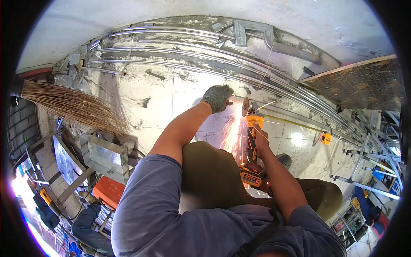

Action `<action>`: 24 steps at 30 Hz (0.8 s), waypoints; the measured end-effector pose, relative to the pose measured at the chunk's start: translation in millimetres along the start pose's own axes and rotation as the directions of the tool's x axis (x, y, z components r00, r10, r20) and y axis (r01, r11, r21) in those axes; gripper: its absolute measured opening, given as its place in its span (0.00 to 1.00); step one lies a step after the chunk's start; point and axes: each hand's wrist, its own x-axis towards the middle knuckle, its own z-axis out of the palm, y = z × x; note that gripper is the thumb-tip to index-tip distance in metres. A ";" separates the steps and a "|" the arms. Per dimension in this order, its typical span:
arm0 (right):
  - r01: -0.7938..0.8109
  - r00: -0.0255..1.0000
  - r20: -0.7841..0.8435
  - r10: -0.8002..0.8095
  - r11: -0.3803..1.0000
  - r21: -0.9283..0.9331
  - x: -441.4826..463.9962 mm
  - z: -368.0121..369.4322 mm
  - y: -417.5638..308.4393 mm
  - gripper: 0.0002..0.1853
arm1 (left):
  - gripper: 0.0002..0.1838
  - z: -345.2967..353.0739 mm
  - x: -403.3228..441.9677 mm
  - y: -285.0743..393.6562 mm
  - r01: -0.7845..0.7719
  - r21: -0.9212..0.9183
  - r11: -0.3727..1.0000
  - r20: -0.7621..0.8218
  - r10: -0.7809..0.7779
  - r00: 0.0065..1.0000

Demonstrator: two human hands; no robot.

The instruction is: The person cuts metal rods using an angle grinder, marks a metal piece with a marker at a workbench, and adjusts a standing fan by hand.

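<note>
My right hand (260, 139) is bare and wrapped round the body of an orange-and-black cordless angle grinder (252, 141). Its thin cutting disc (245, 107) meets a metal bar (236, 101) close to the floor, and bright sparks (233, 135) stream down toward my knees. On my left hand (217, 97) is a grey knitted glove. Its fingers close on the bar just left of the disc; the glove hides most of that end. A battery pack (251, 178) sits at the grinder's lower end.
Long metal tubes (184, 65) lie across the floor ahead. An orange tape measure (326, 138) is at right, its yellow blade (295, 123) stretched toward the grinder. A broom (72, 105), a sheet-metal box (105, 158) and an orange case (108, 192) are at left; metal frames (368, 162) stand at right.
</note>
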 end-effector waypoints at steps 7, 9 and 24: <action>0.023 0.999 -0.037 -0.022 1.000 0.011 8.4 1.3 -0.4 0.31 | 0.26 9.2 -1.2 -4.8 -0.051 0.023 0.998 -0.101 0.053 0.994; 0.030 0.999 -0.042 -0.030 1.000 0.003 15.5 -0.7 2.7 0.31 | 0.25 17.0 -2.0 -8.2 -0.066 0.033 0.997 -0.143 0.071 0.987; -0.055 0.998 0.035 0.054 0.998 0.041 9.6 5.3 -35.1 0.34 | 0.24 7.3 -7.0 -2.4 -0.026 0.002 1.000 -0.079 0.026 0.997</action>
